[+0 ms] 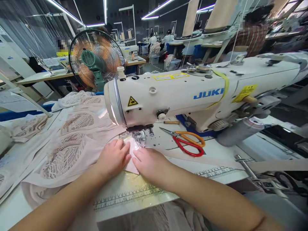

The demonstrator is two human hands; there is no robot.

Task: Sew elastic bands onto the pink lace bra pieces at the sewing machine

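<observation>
My left hand (112,158) and my right hand (154,164) sit close together in front of the needle area of a white JUKI sewing machine (173,93). Between them lies a small pale pink piece of fabric (131,165), its far end by the presser foot (140,136). The fingers of both hands are bent and pressed together on its edges. Left of my left hand, pale pink lace garment pieces (64,154) spread over the table. Snips or scissors (187,141) with orange and red handles rest to the right of the presser foot.
A printed ruler strip (130,197) runs along the table's front edge. A grey thread cone (240,131) lies right of the scissors. A pale fabric band (211,161) crosses to a metal guide (247,166). Behind stand a large fan (96,61) and other workstations with people.
</observation>
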